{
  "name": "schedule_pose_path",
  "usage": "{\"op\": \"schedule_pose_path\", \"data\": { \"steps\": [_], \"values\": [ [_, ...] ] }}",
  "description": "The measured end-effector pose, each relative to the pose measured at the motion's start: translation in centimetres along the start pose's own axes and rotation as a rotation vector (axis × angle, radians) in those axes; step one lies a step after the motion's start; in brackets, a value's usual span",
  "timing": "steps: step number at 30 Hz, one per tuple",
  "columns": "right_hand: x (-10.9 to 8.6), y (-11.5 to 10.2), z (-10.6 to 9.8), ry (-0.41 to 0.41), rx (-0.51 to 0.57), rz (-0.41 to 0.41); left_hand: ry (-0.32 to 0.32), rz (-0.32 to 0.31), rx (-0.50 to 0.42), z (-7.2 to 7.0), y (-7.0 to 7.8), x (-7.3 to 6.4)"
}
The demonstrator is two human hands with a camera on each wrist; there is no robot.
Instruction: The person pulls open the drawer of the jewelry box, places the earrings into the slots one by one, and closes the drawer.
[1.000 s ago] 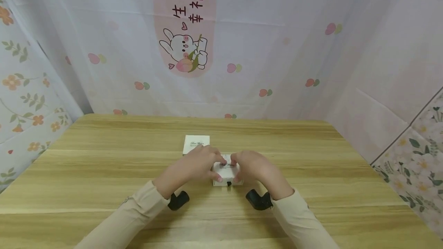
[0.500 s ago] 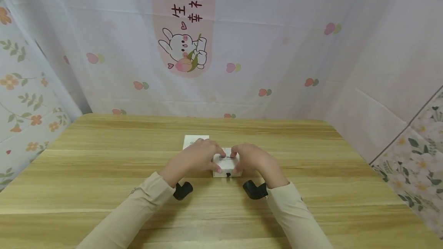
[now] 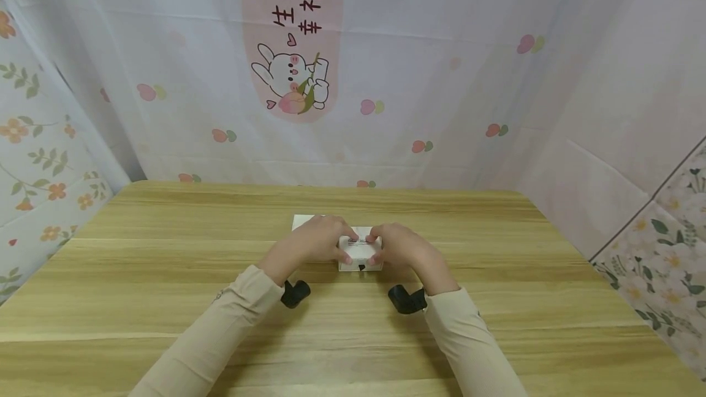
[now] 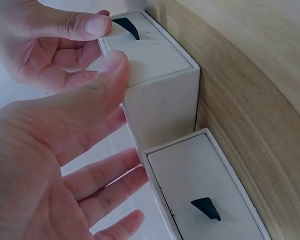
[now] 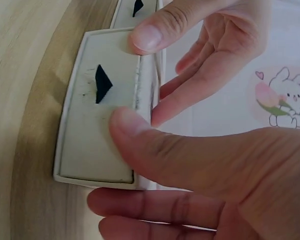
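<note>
A small white drawer box [image 3: 361, 251] with dark lettering on its top lies between both hands at the middle of the table. Its front carries a black pull tab [image 5: 103, 84]. My left hand [image 3: 322, 239] grips its left side, thumb on the front face and index finger bent over the top. On the right side my right hand [image 3: 402, 246] holds it the same way; in the right wrist view its thumb presses the front beside the tab. A second, similar white box [image 4: 195, 175] stands close on the left, partly behind my left hand in the head view.
The wooden table [image 3: 182, 287] spreads around the boxes on all sides. Behind it hangs a white curtain [image 3: 419, 66] with printed fruit and a rabbit. Black wrist-worn pieces [image 3: 407, 300] stick out below both cuffs.
Both hands have pushed the held box away from the body, to a place beside the second box. My left hand now covers more of that second box in the head view.
</note>
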State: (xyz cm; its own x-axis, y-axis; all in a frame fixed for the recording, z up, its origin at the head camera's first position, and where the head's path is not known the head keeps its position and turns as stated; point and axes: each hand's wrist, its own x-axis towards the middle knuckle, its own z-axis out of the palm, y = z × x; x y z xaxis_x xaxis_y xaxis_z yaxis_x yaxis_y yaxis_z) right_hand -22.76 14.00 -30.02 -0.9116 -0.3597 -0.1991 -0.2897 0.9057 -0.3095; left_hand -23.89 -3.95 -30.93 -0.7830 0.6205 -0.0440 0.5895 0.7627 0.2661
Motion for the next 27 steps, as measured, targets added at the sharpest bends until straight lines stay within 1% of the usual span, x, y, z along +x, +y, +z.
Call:
{"op": "schedule_pose_path", "data": {
  "steps": [6, 12, 16, 20, 27],
  "values": [
    [0.2, 0.2, 0.3, 0.017, 0.033, 0.008, -0.018, -0.039, -0.036, 0.0, -0.3, 0.5],
    [0.4, 0.4, 0.7, 0.058, 0.03, -0.004, -0.048, -0.068, -0.046, -0.1, -0.7, 1.1],
    [0.5, 0.5, 0.8, 0.078, 0.023, -0.012, -0.052, -0.061, -0.053, -0.2, -1.0, 1.4],
    [0.3, 0.4, 0.9, 0.109, 0.015, -0.036, -0.051, -0.051, -0.069, -0.4, -1.2, 1.4],
    [0.7, 0.5, 1.4, 0.157, 0.004, -0.034, -0.054, -0.068, -0.104, -0.5, -1.3, 1.3]
  ]
}}
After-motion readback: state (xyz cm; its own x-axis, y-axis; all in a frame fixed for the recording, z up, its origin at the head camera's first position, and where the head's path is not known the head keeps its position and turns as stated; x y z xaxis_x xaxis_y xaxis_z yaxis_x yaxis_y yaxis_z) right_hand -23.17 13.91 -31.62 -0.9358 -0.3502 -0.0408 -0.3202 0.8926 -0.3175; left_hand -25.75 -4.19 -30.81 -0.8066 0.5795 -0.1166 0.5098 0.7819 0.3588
